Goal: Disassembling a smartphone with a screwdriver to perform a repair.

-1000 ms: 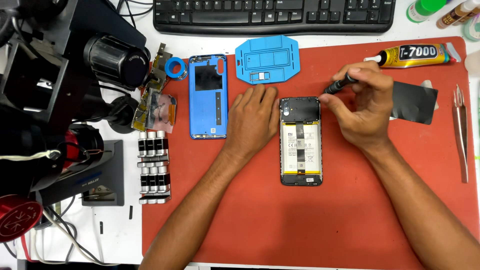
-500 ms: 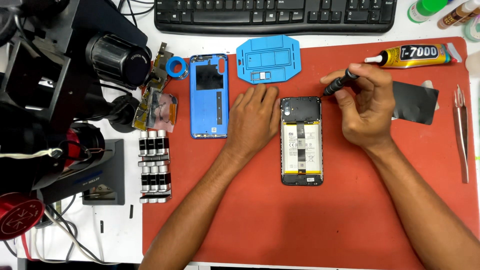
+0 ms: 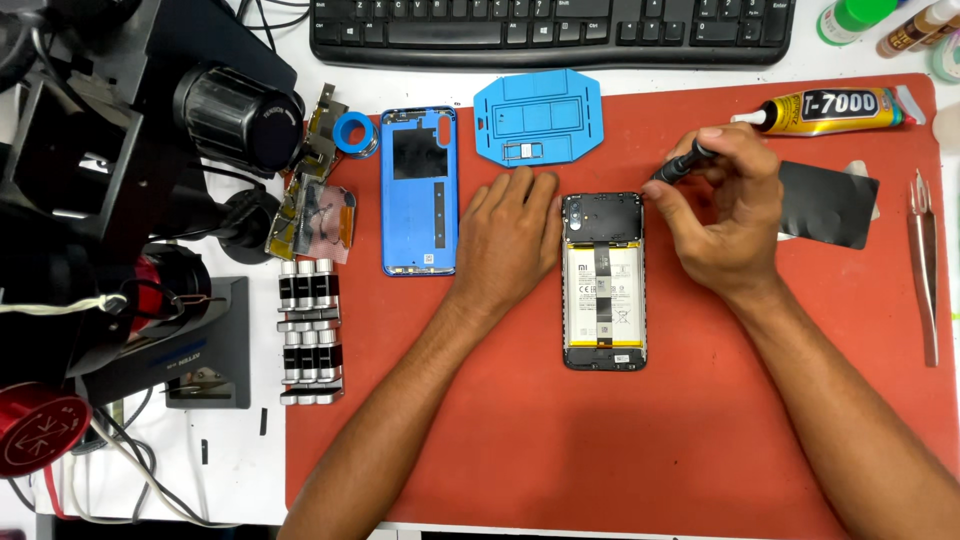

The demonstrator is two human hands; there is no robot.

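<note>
at the far left of the white table (image 3: 250,470), a big black microscope (image 3: 130,170) stood over a round red metal part (image 3: 38,432). next to it lay two rows of small black and silver metal blocks (image 3: 311,331). above them sat a little blue roll of tape (image 3: 356,133), just beside a small see-through bag of phone parts (image 3: 312,215).

a wide red rubber mat (image 3: 620,450) covered most of the table. on its left part lay a blue plastic phone back cover (image 3: 419,190), inside facing up. to the right of it, near the top edge of the mat, was a flat blue plastic tray with small pockets (image 3: 538,117). a long black keyboard (image 3: 550,25) lay on the table above it.

the left hand (image 3: 508,240) lay flat on the mat with its fingers close together, and it touched the left side of the open black phone with its battery showing (image 3: 603,282). the phone lay face down in the middle of the mat, between the two hands.

the right hand (image 3: 722,215) pinched a thin black screwdriver (image 3: 682,163) in its fingers. the tip pointed down at the top right corner of the phone.

past that hand lay a flat black sheet (image 3: 825,205). above it was a yellow and black tube of glue (image 3: 825,108). at the far right edge lay silver metal tweezers (image 3: 925,265).
</note>
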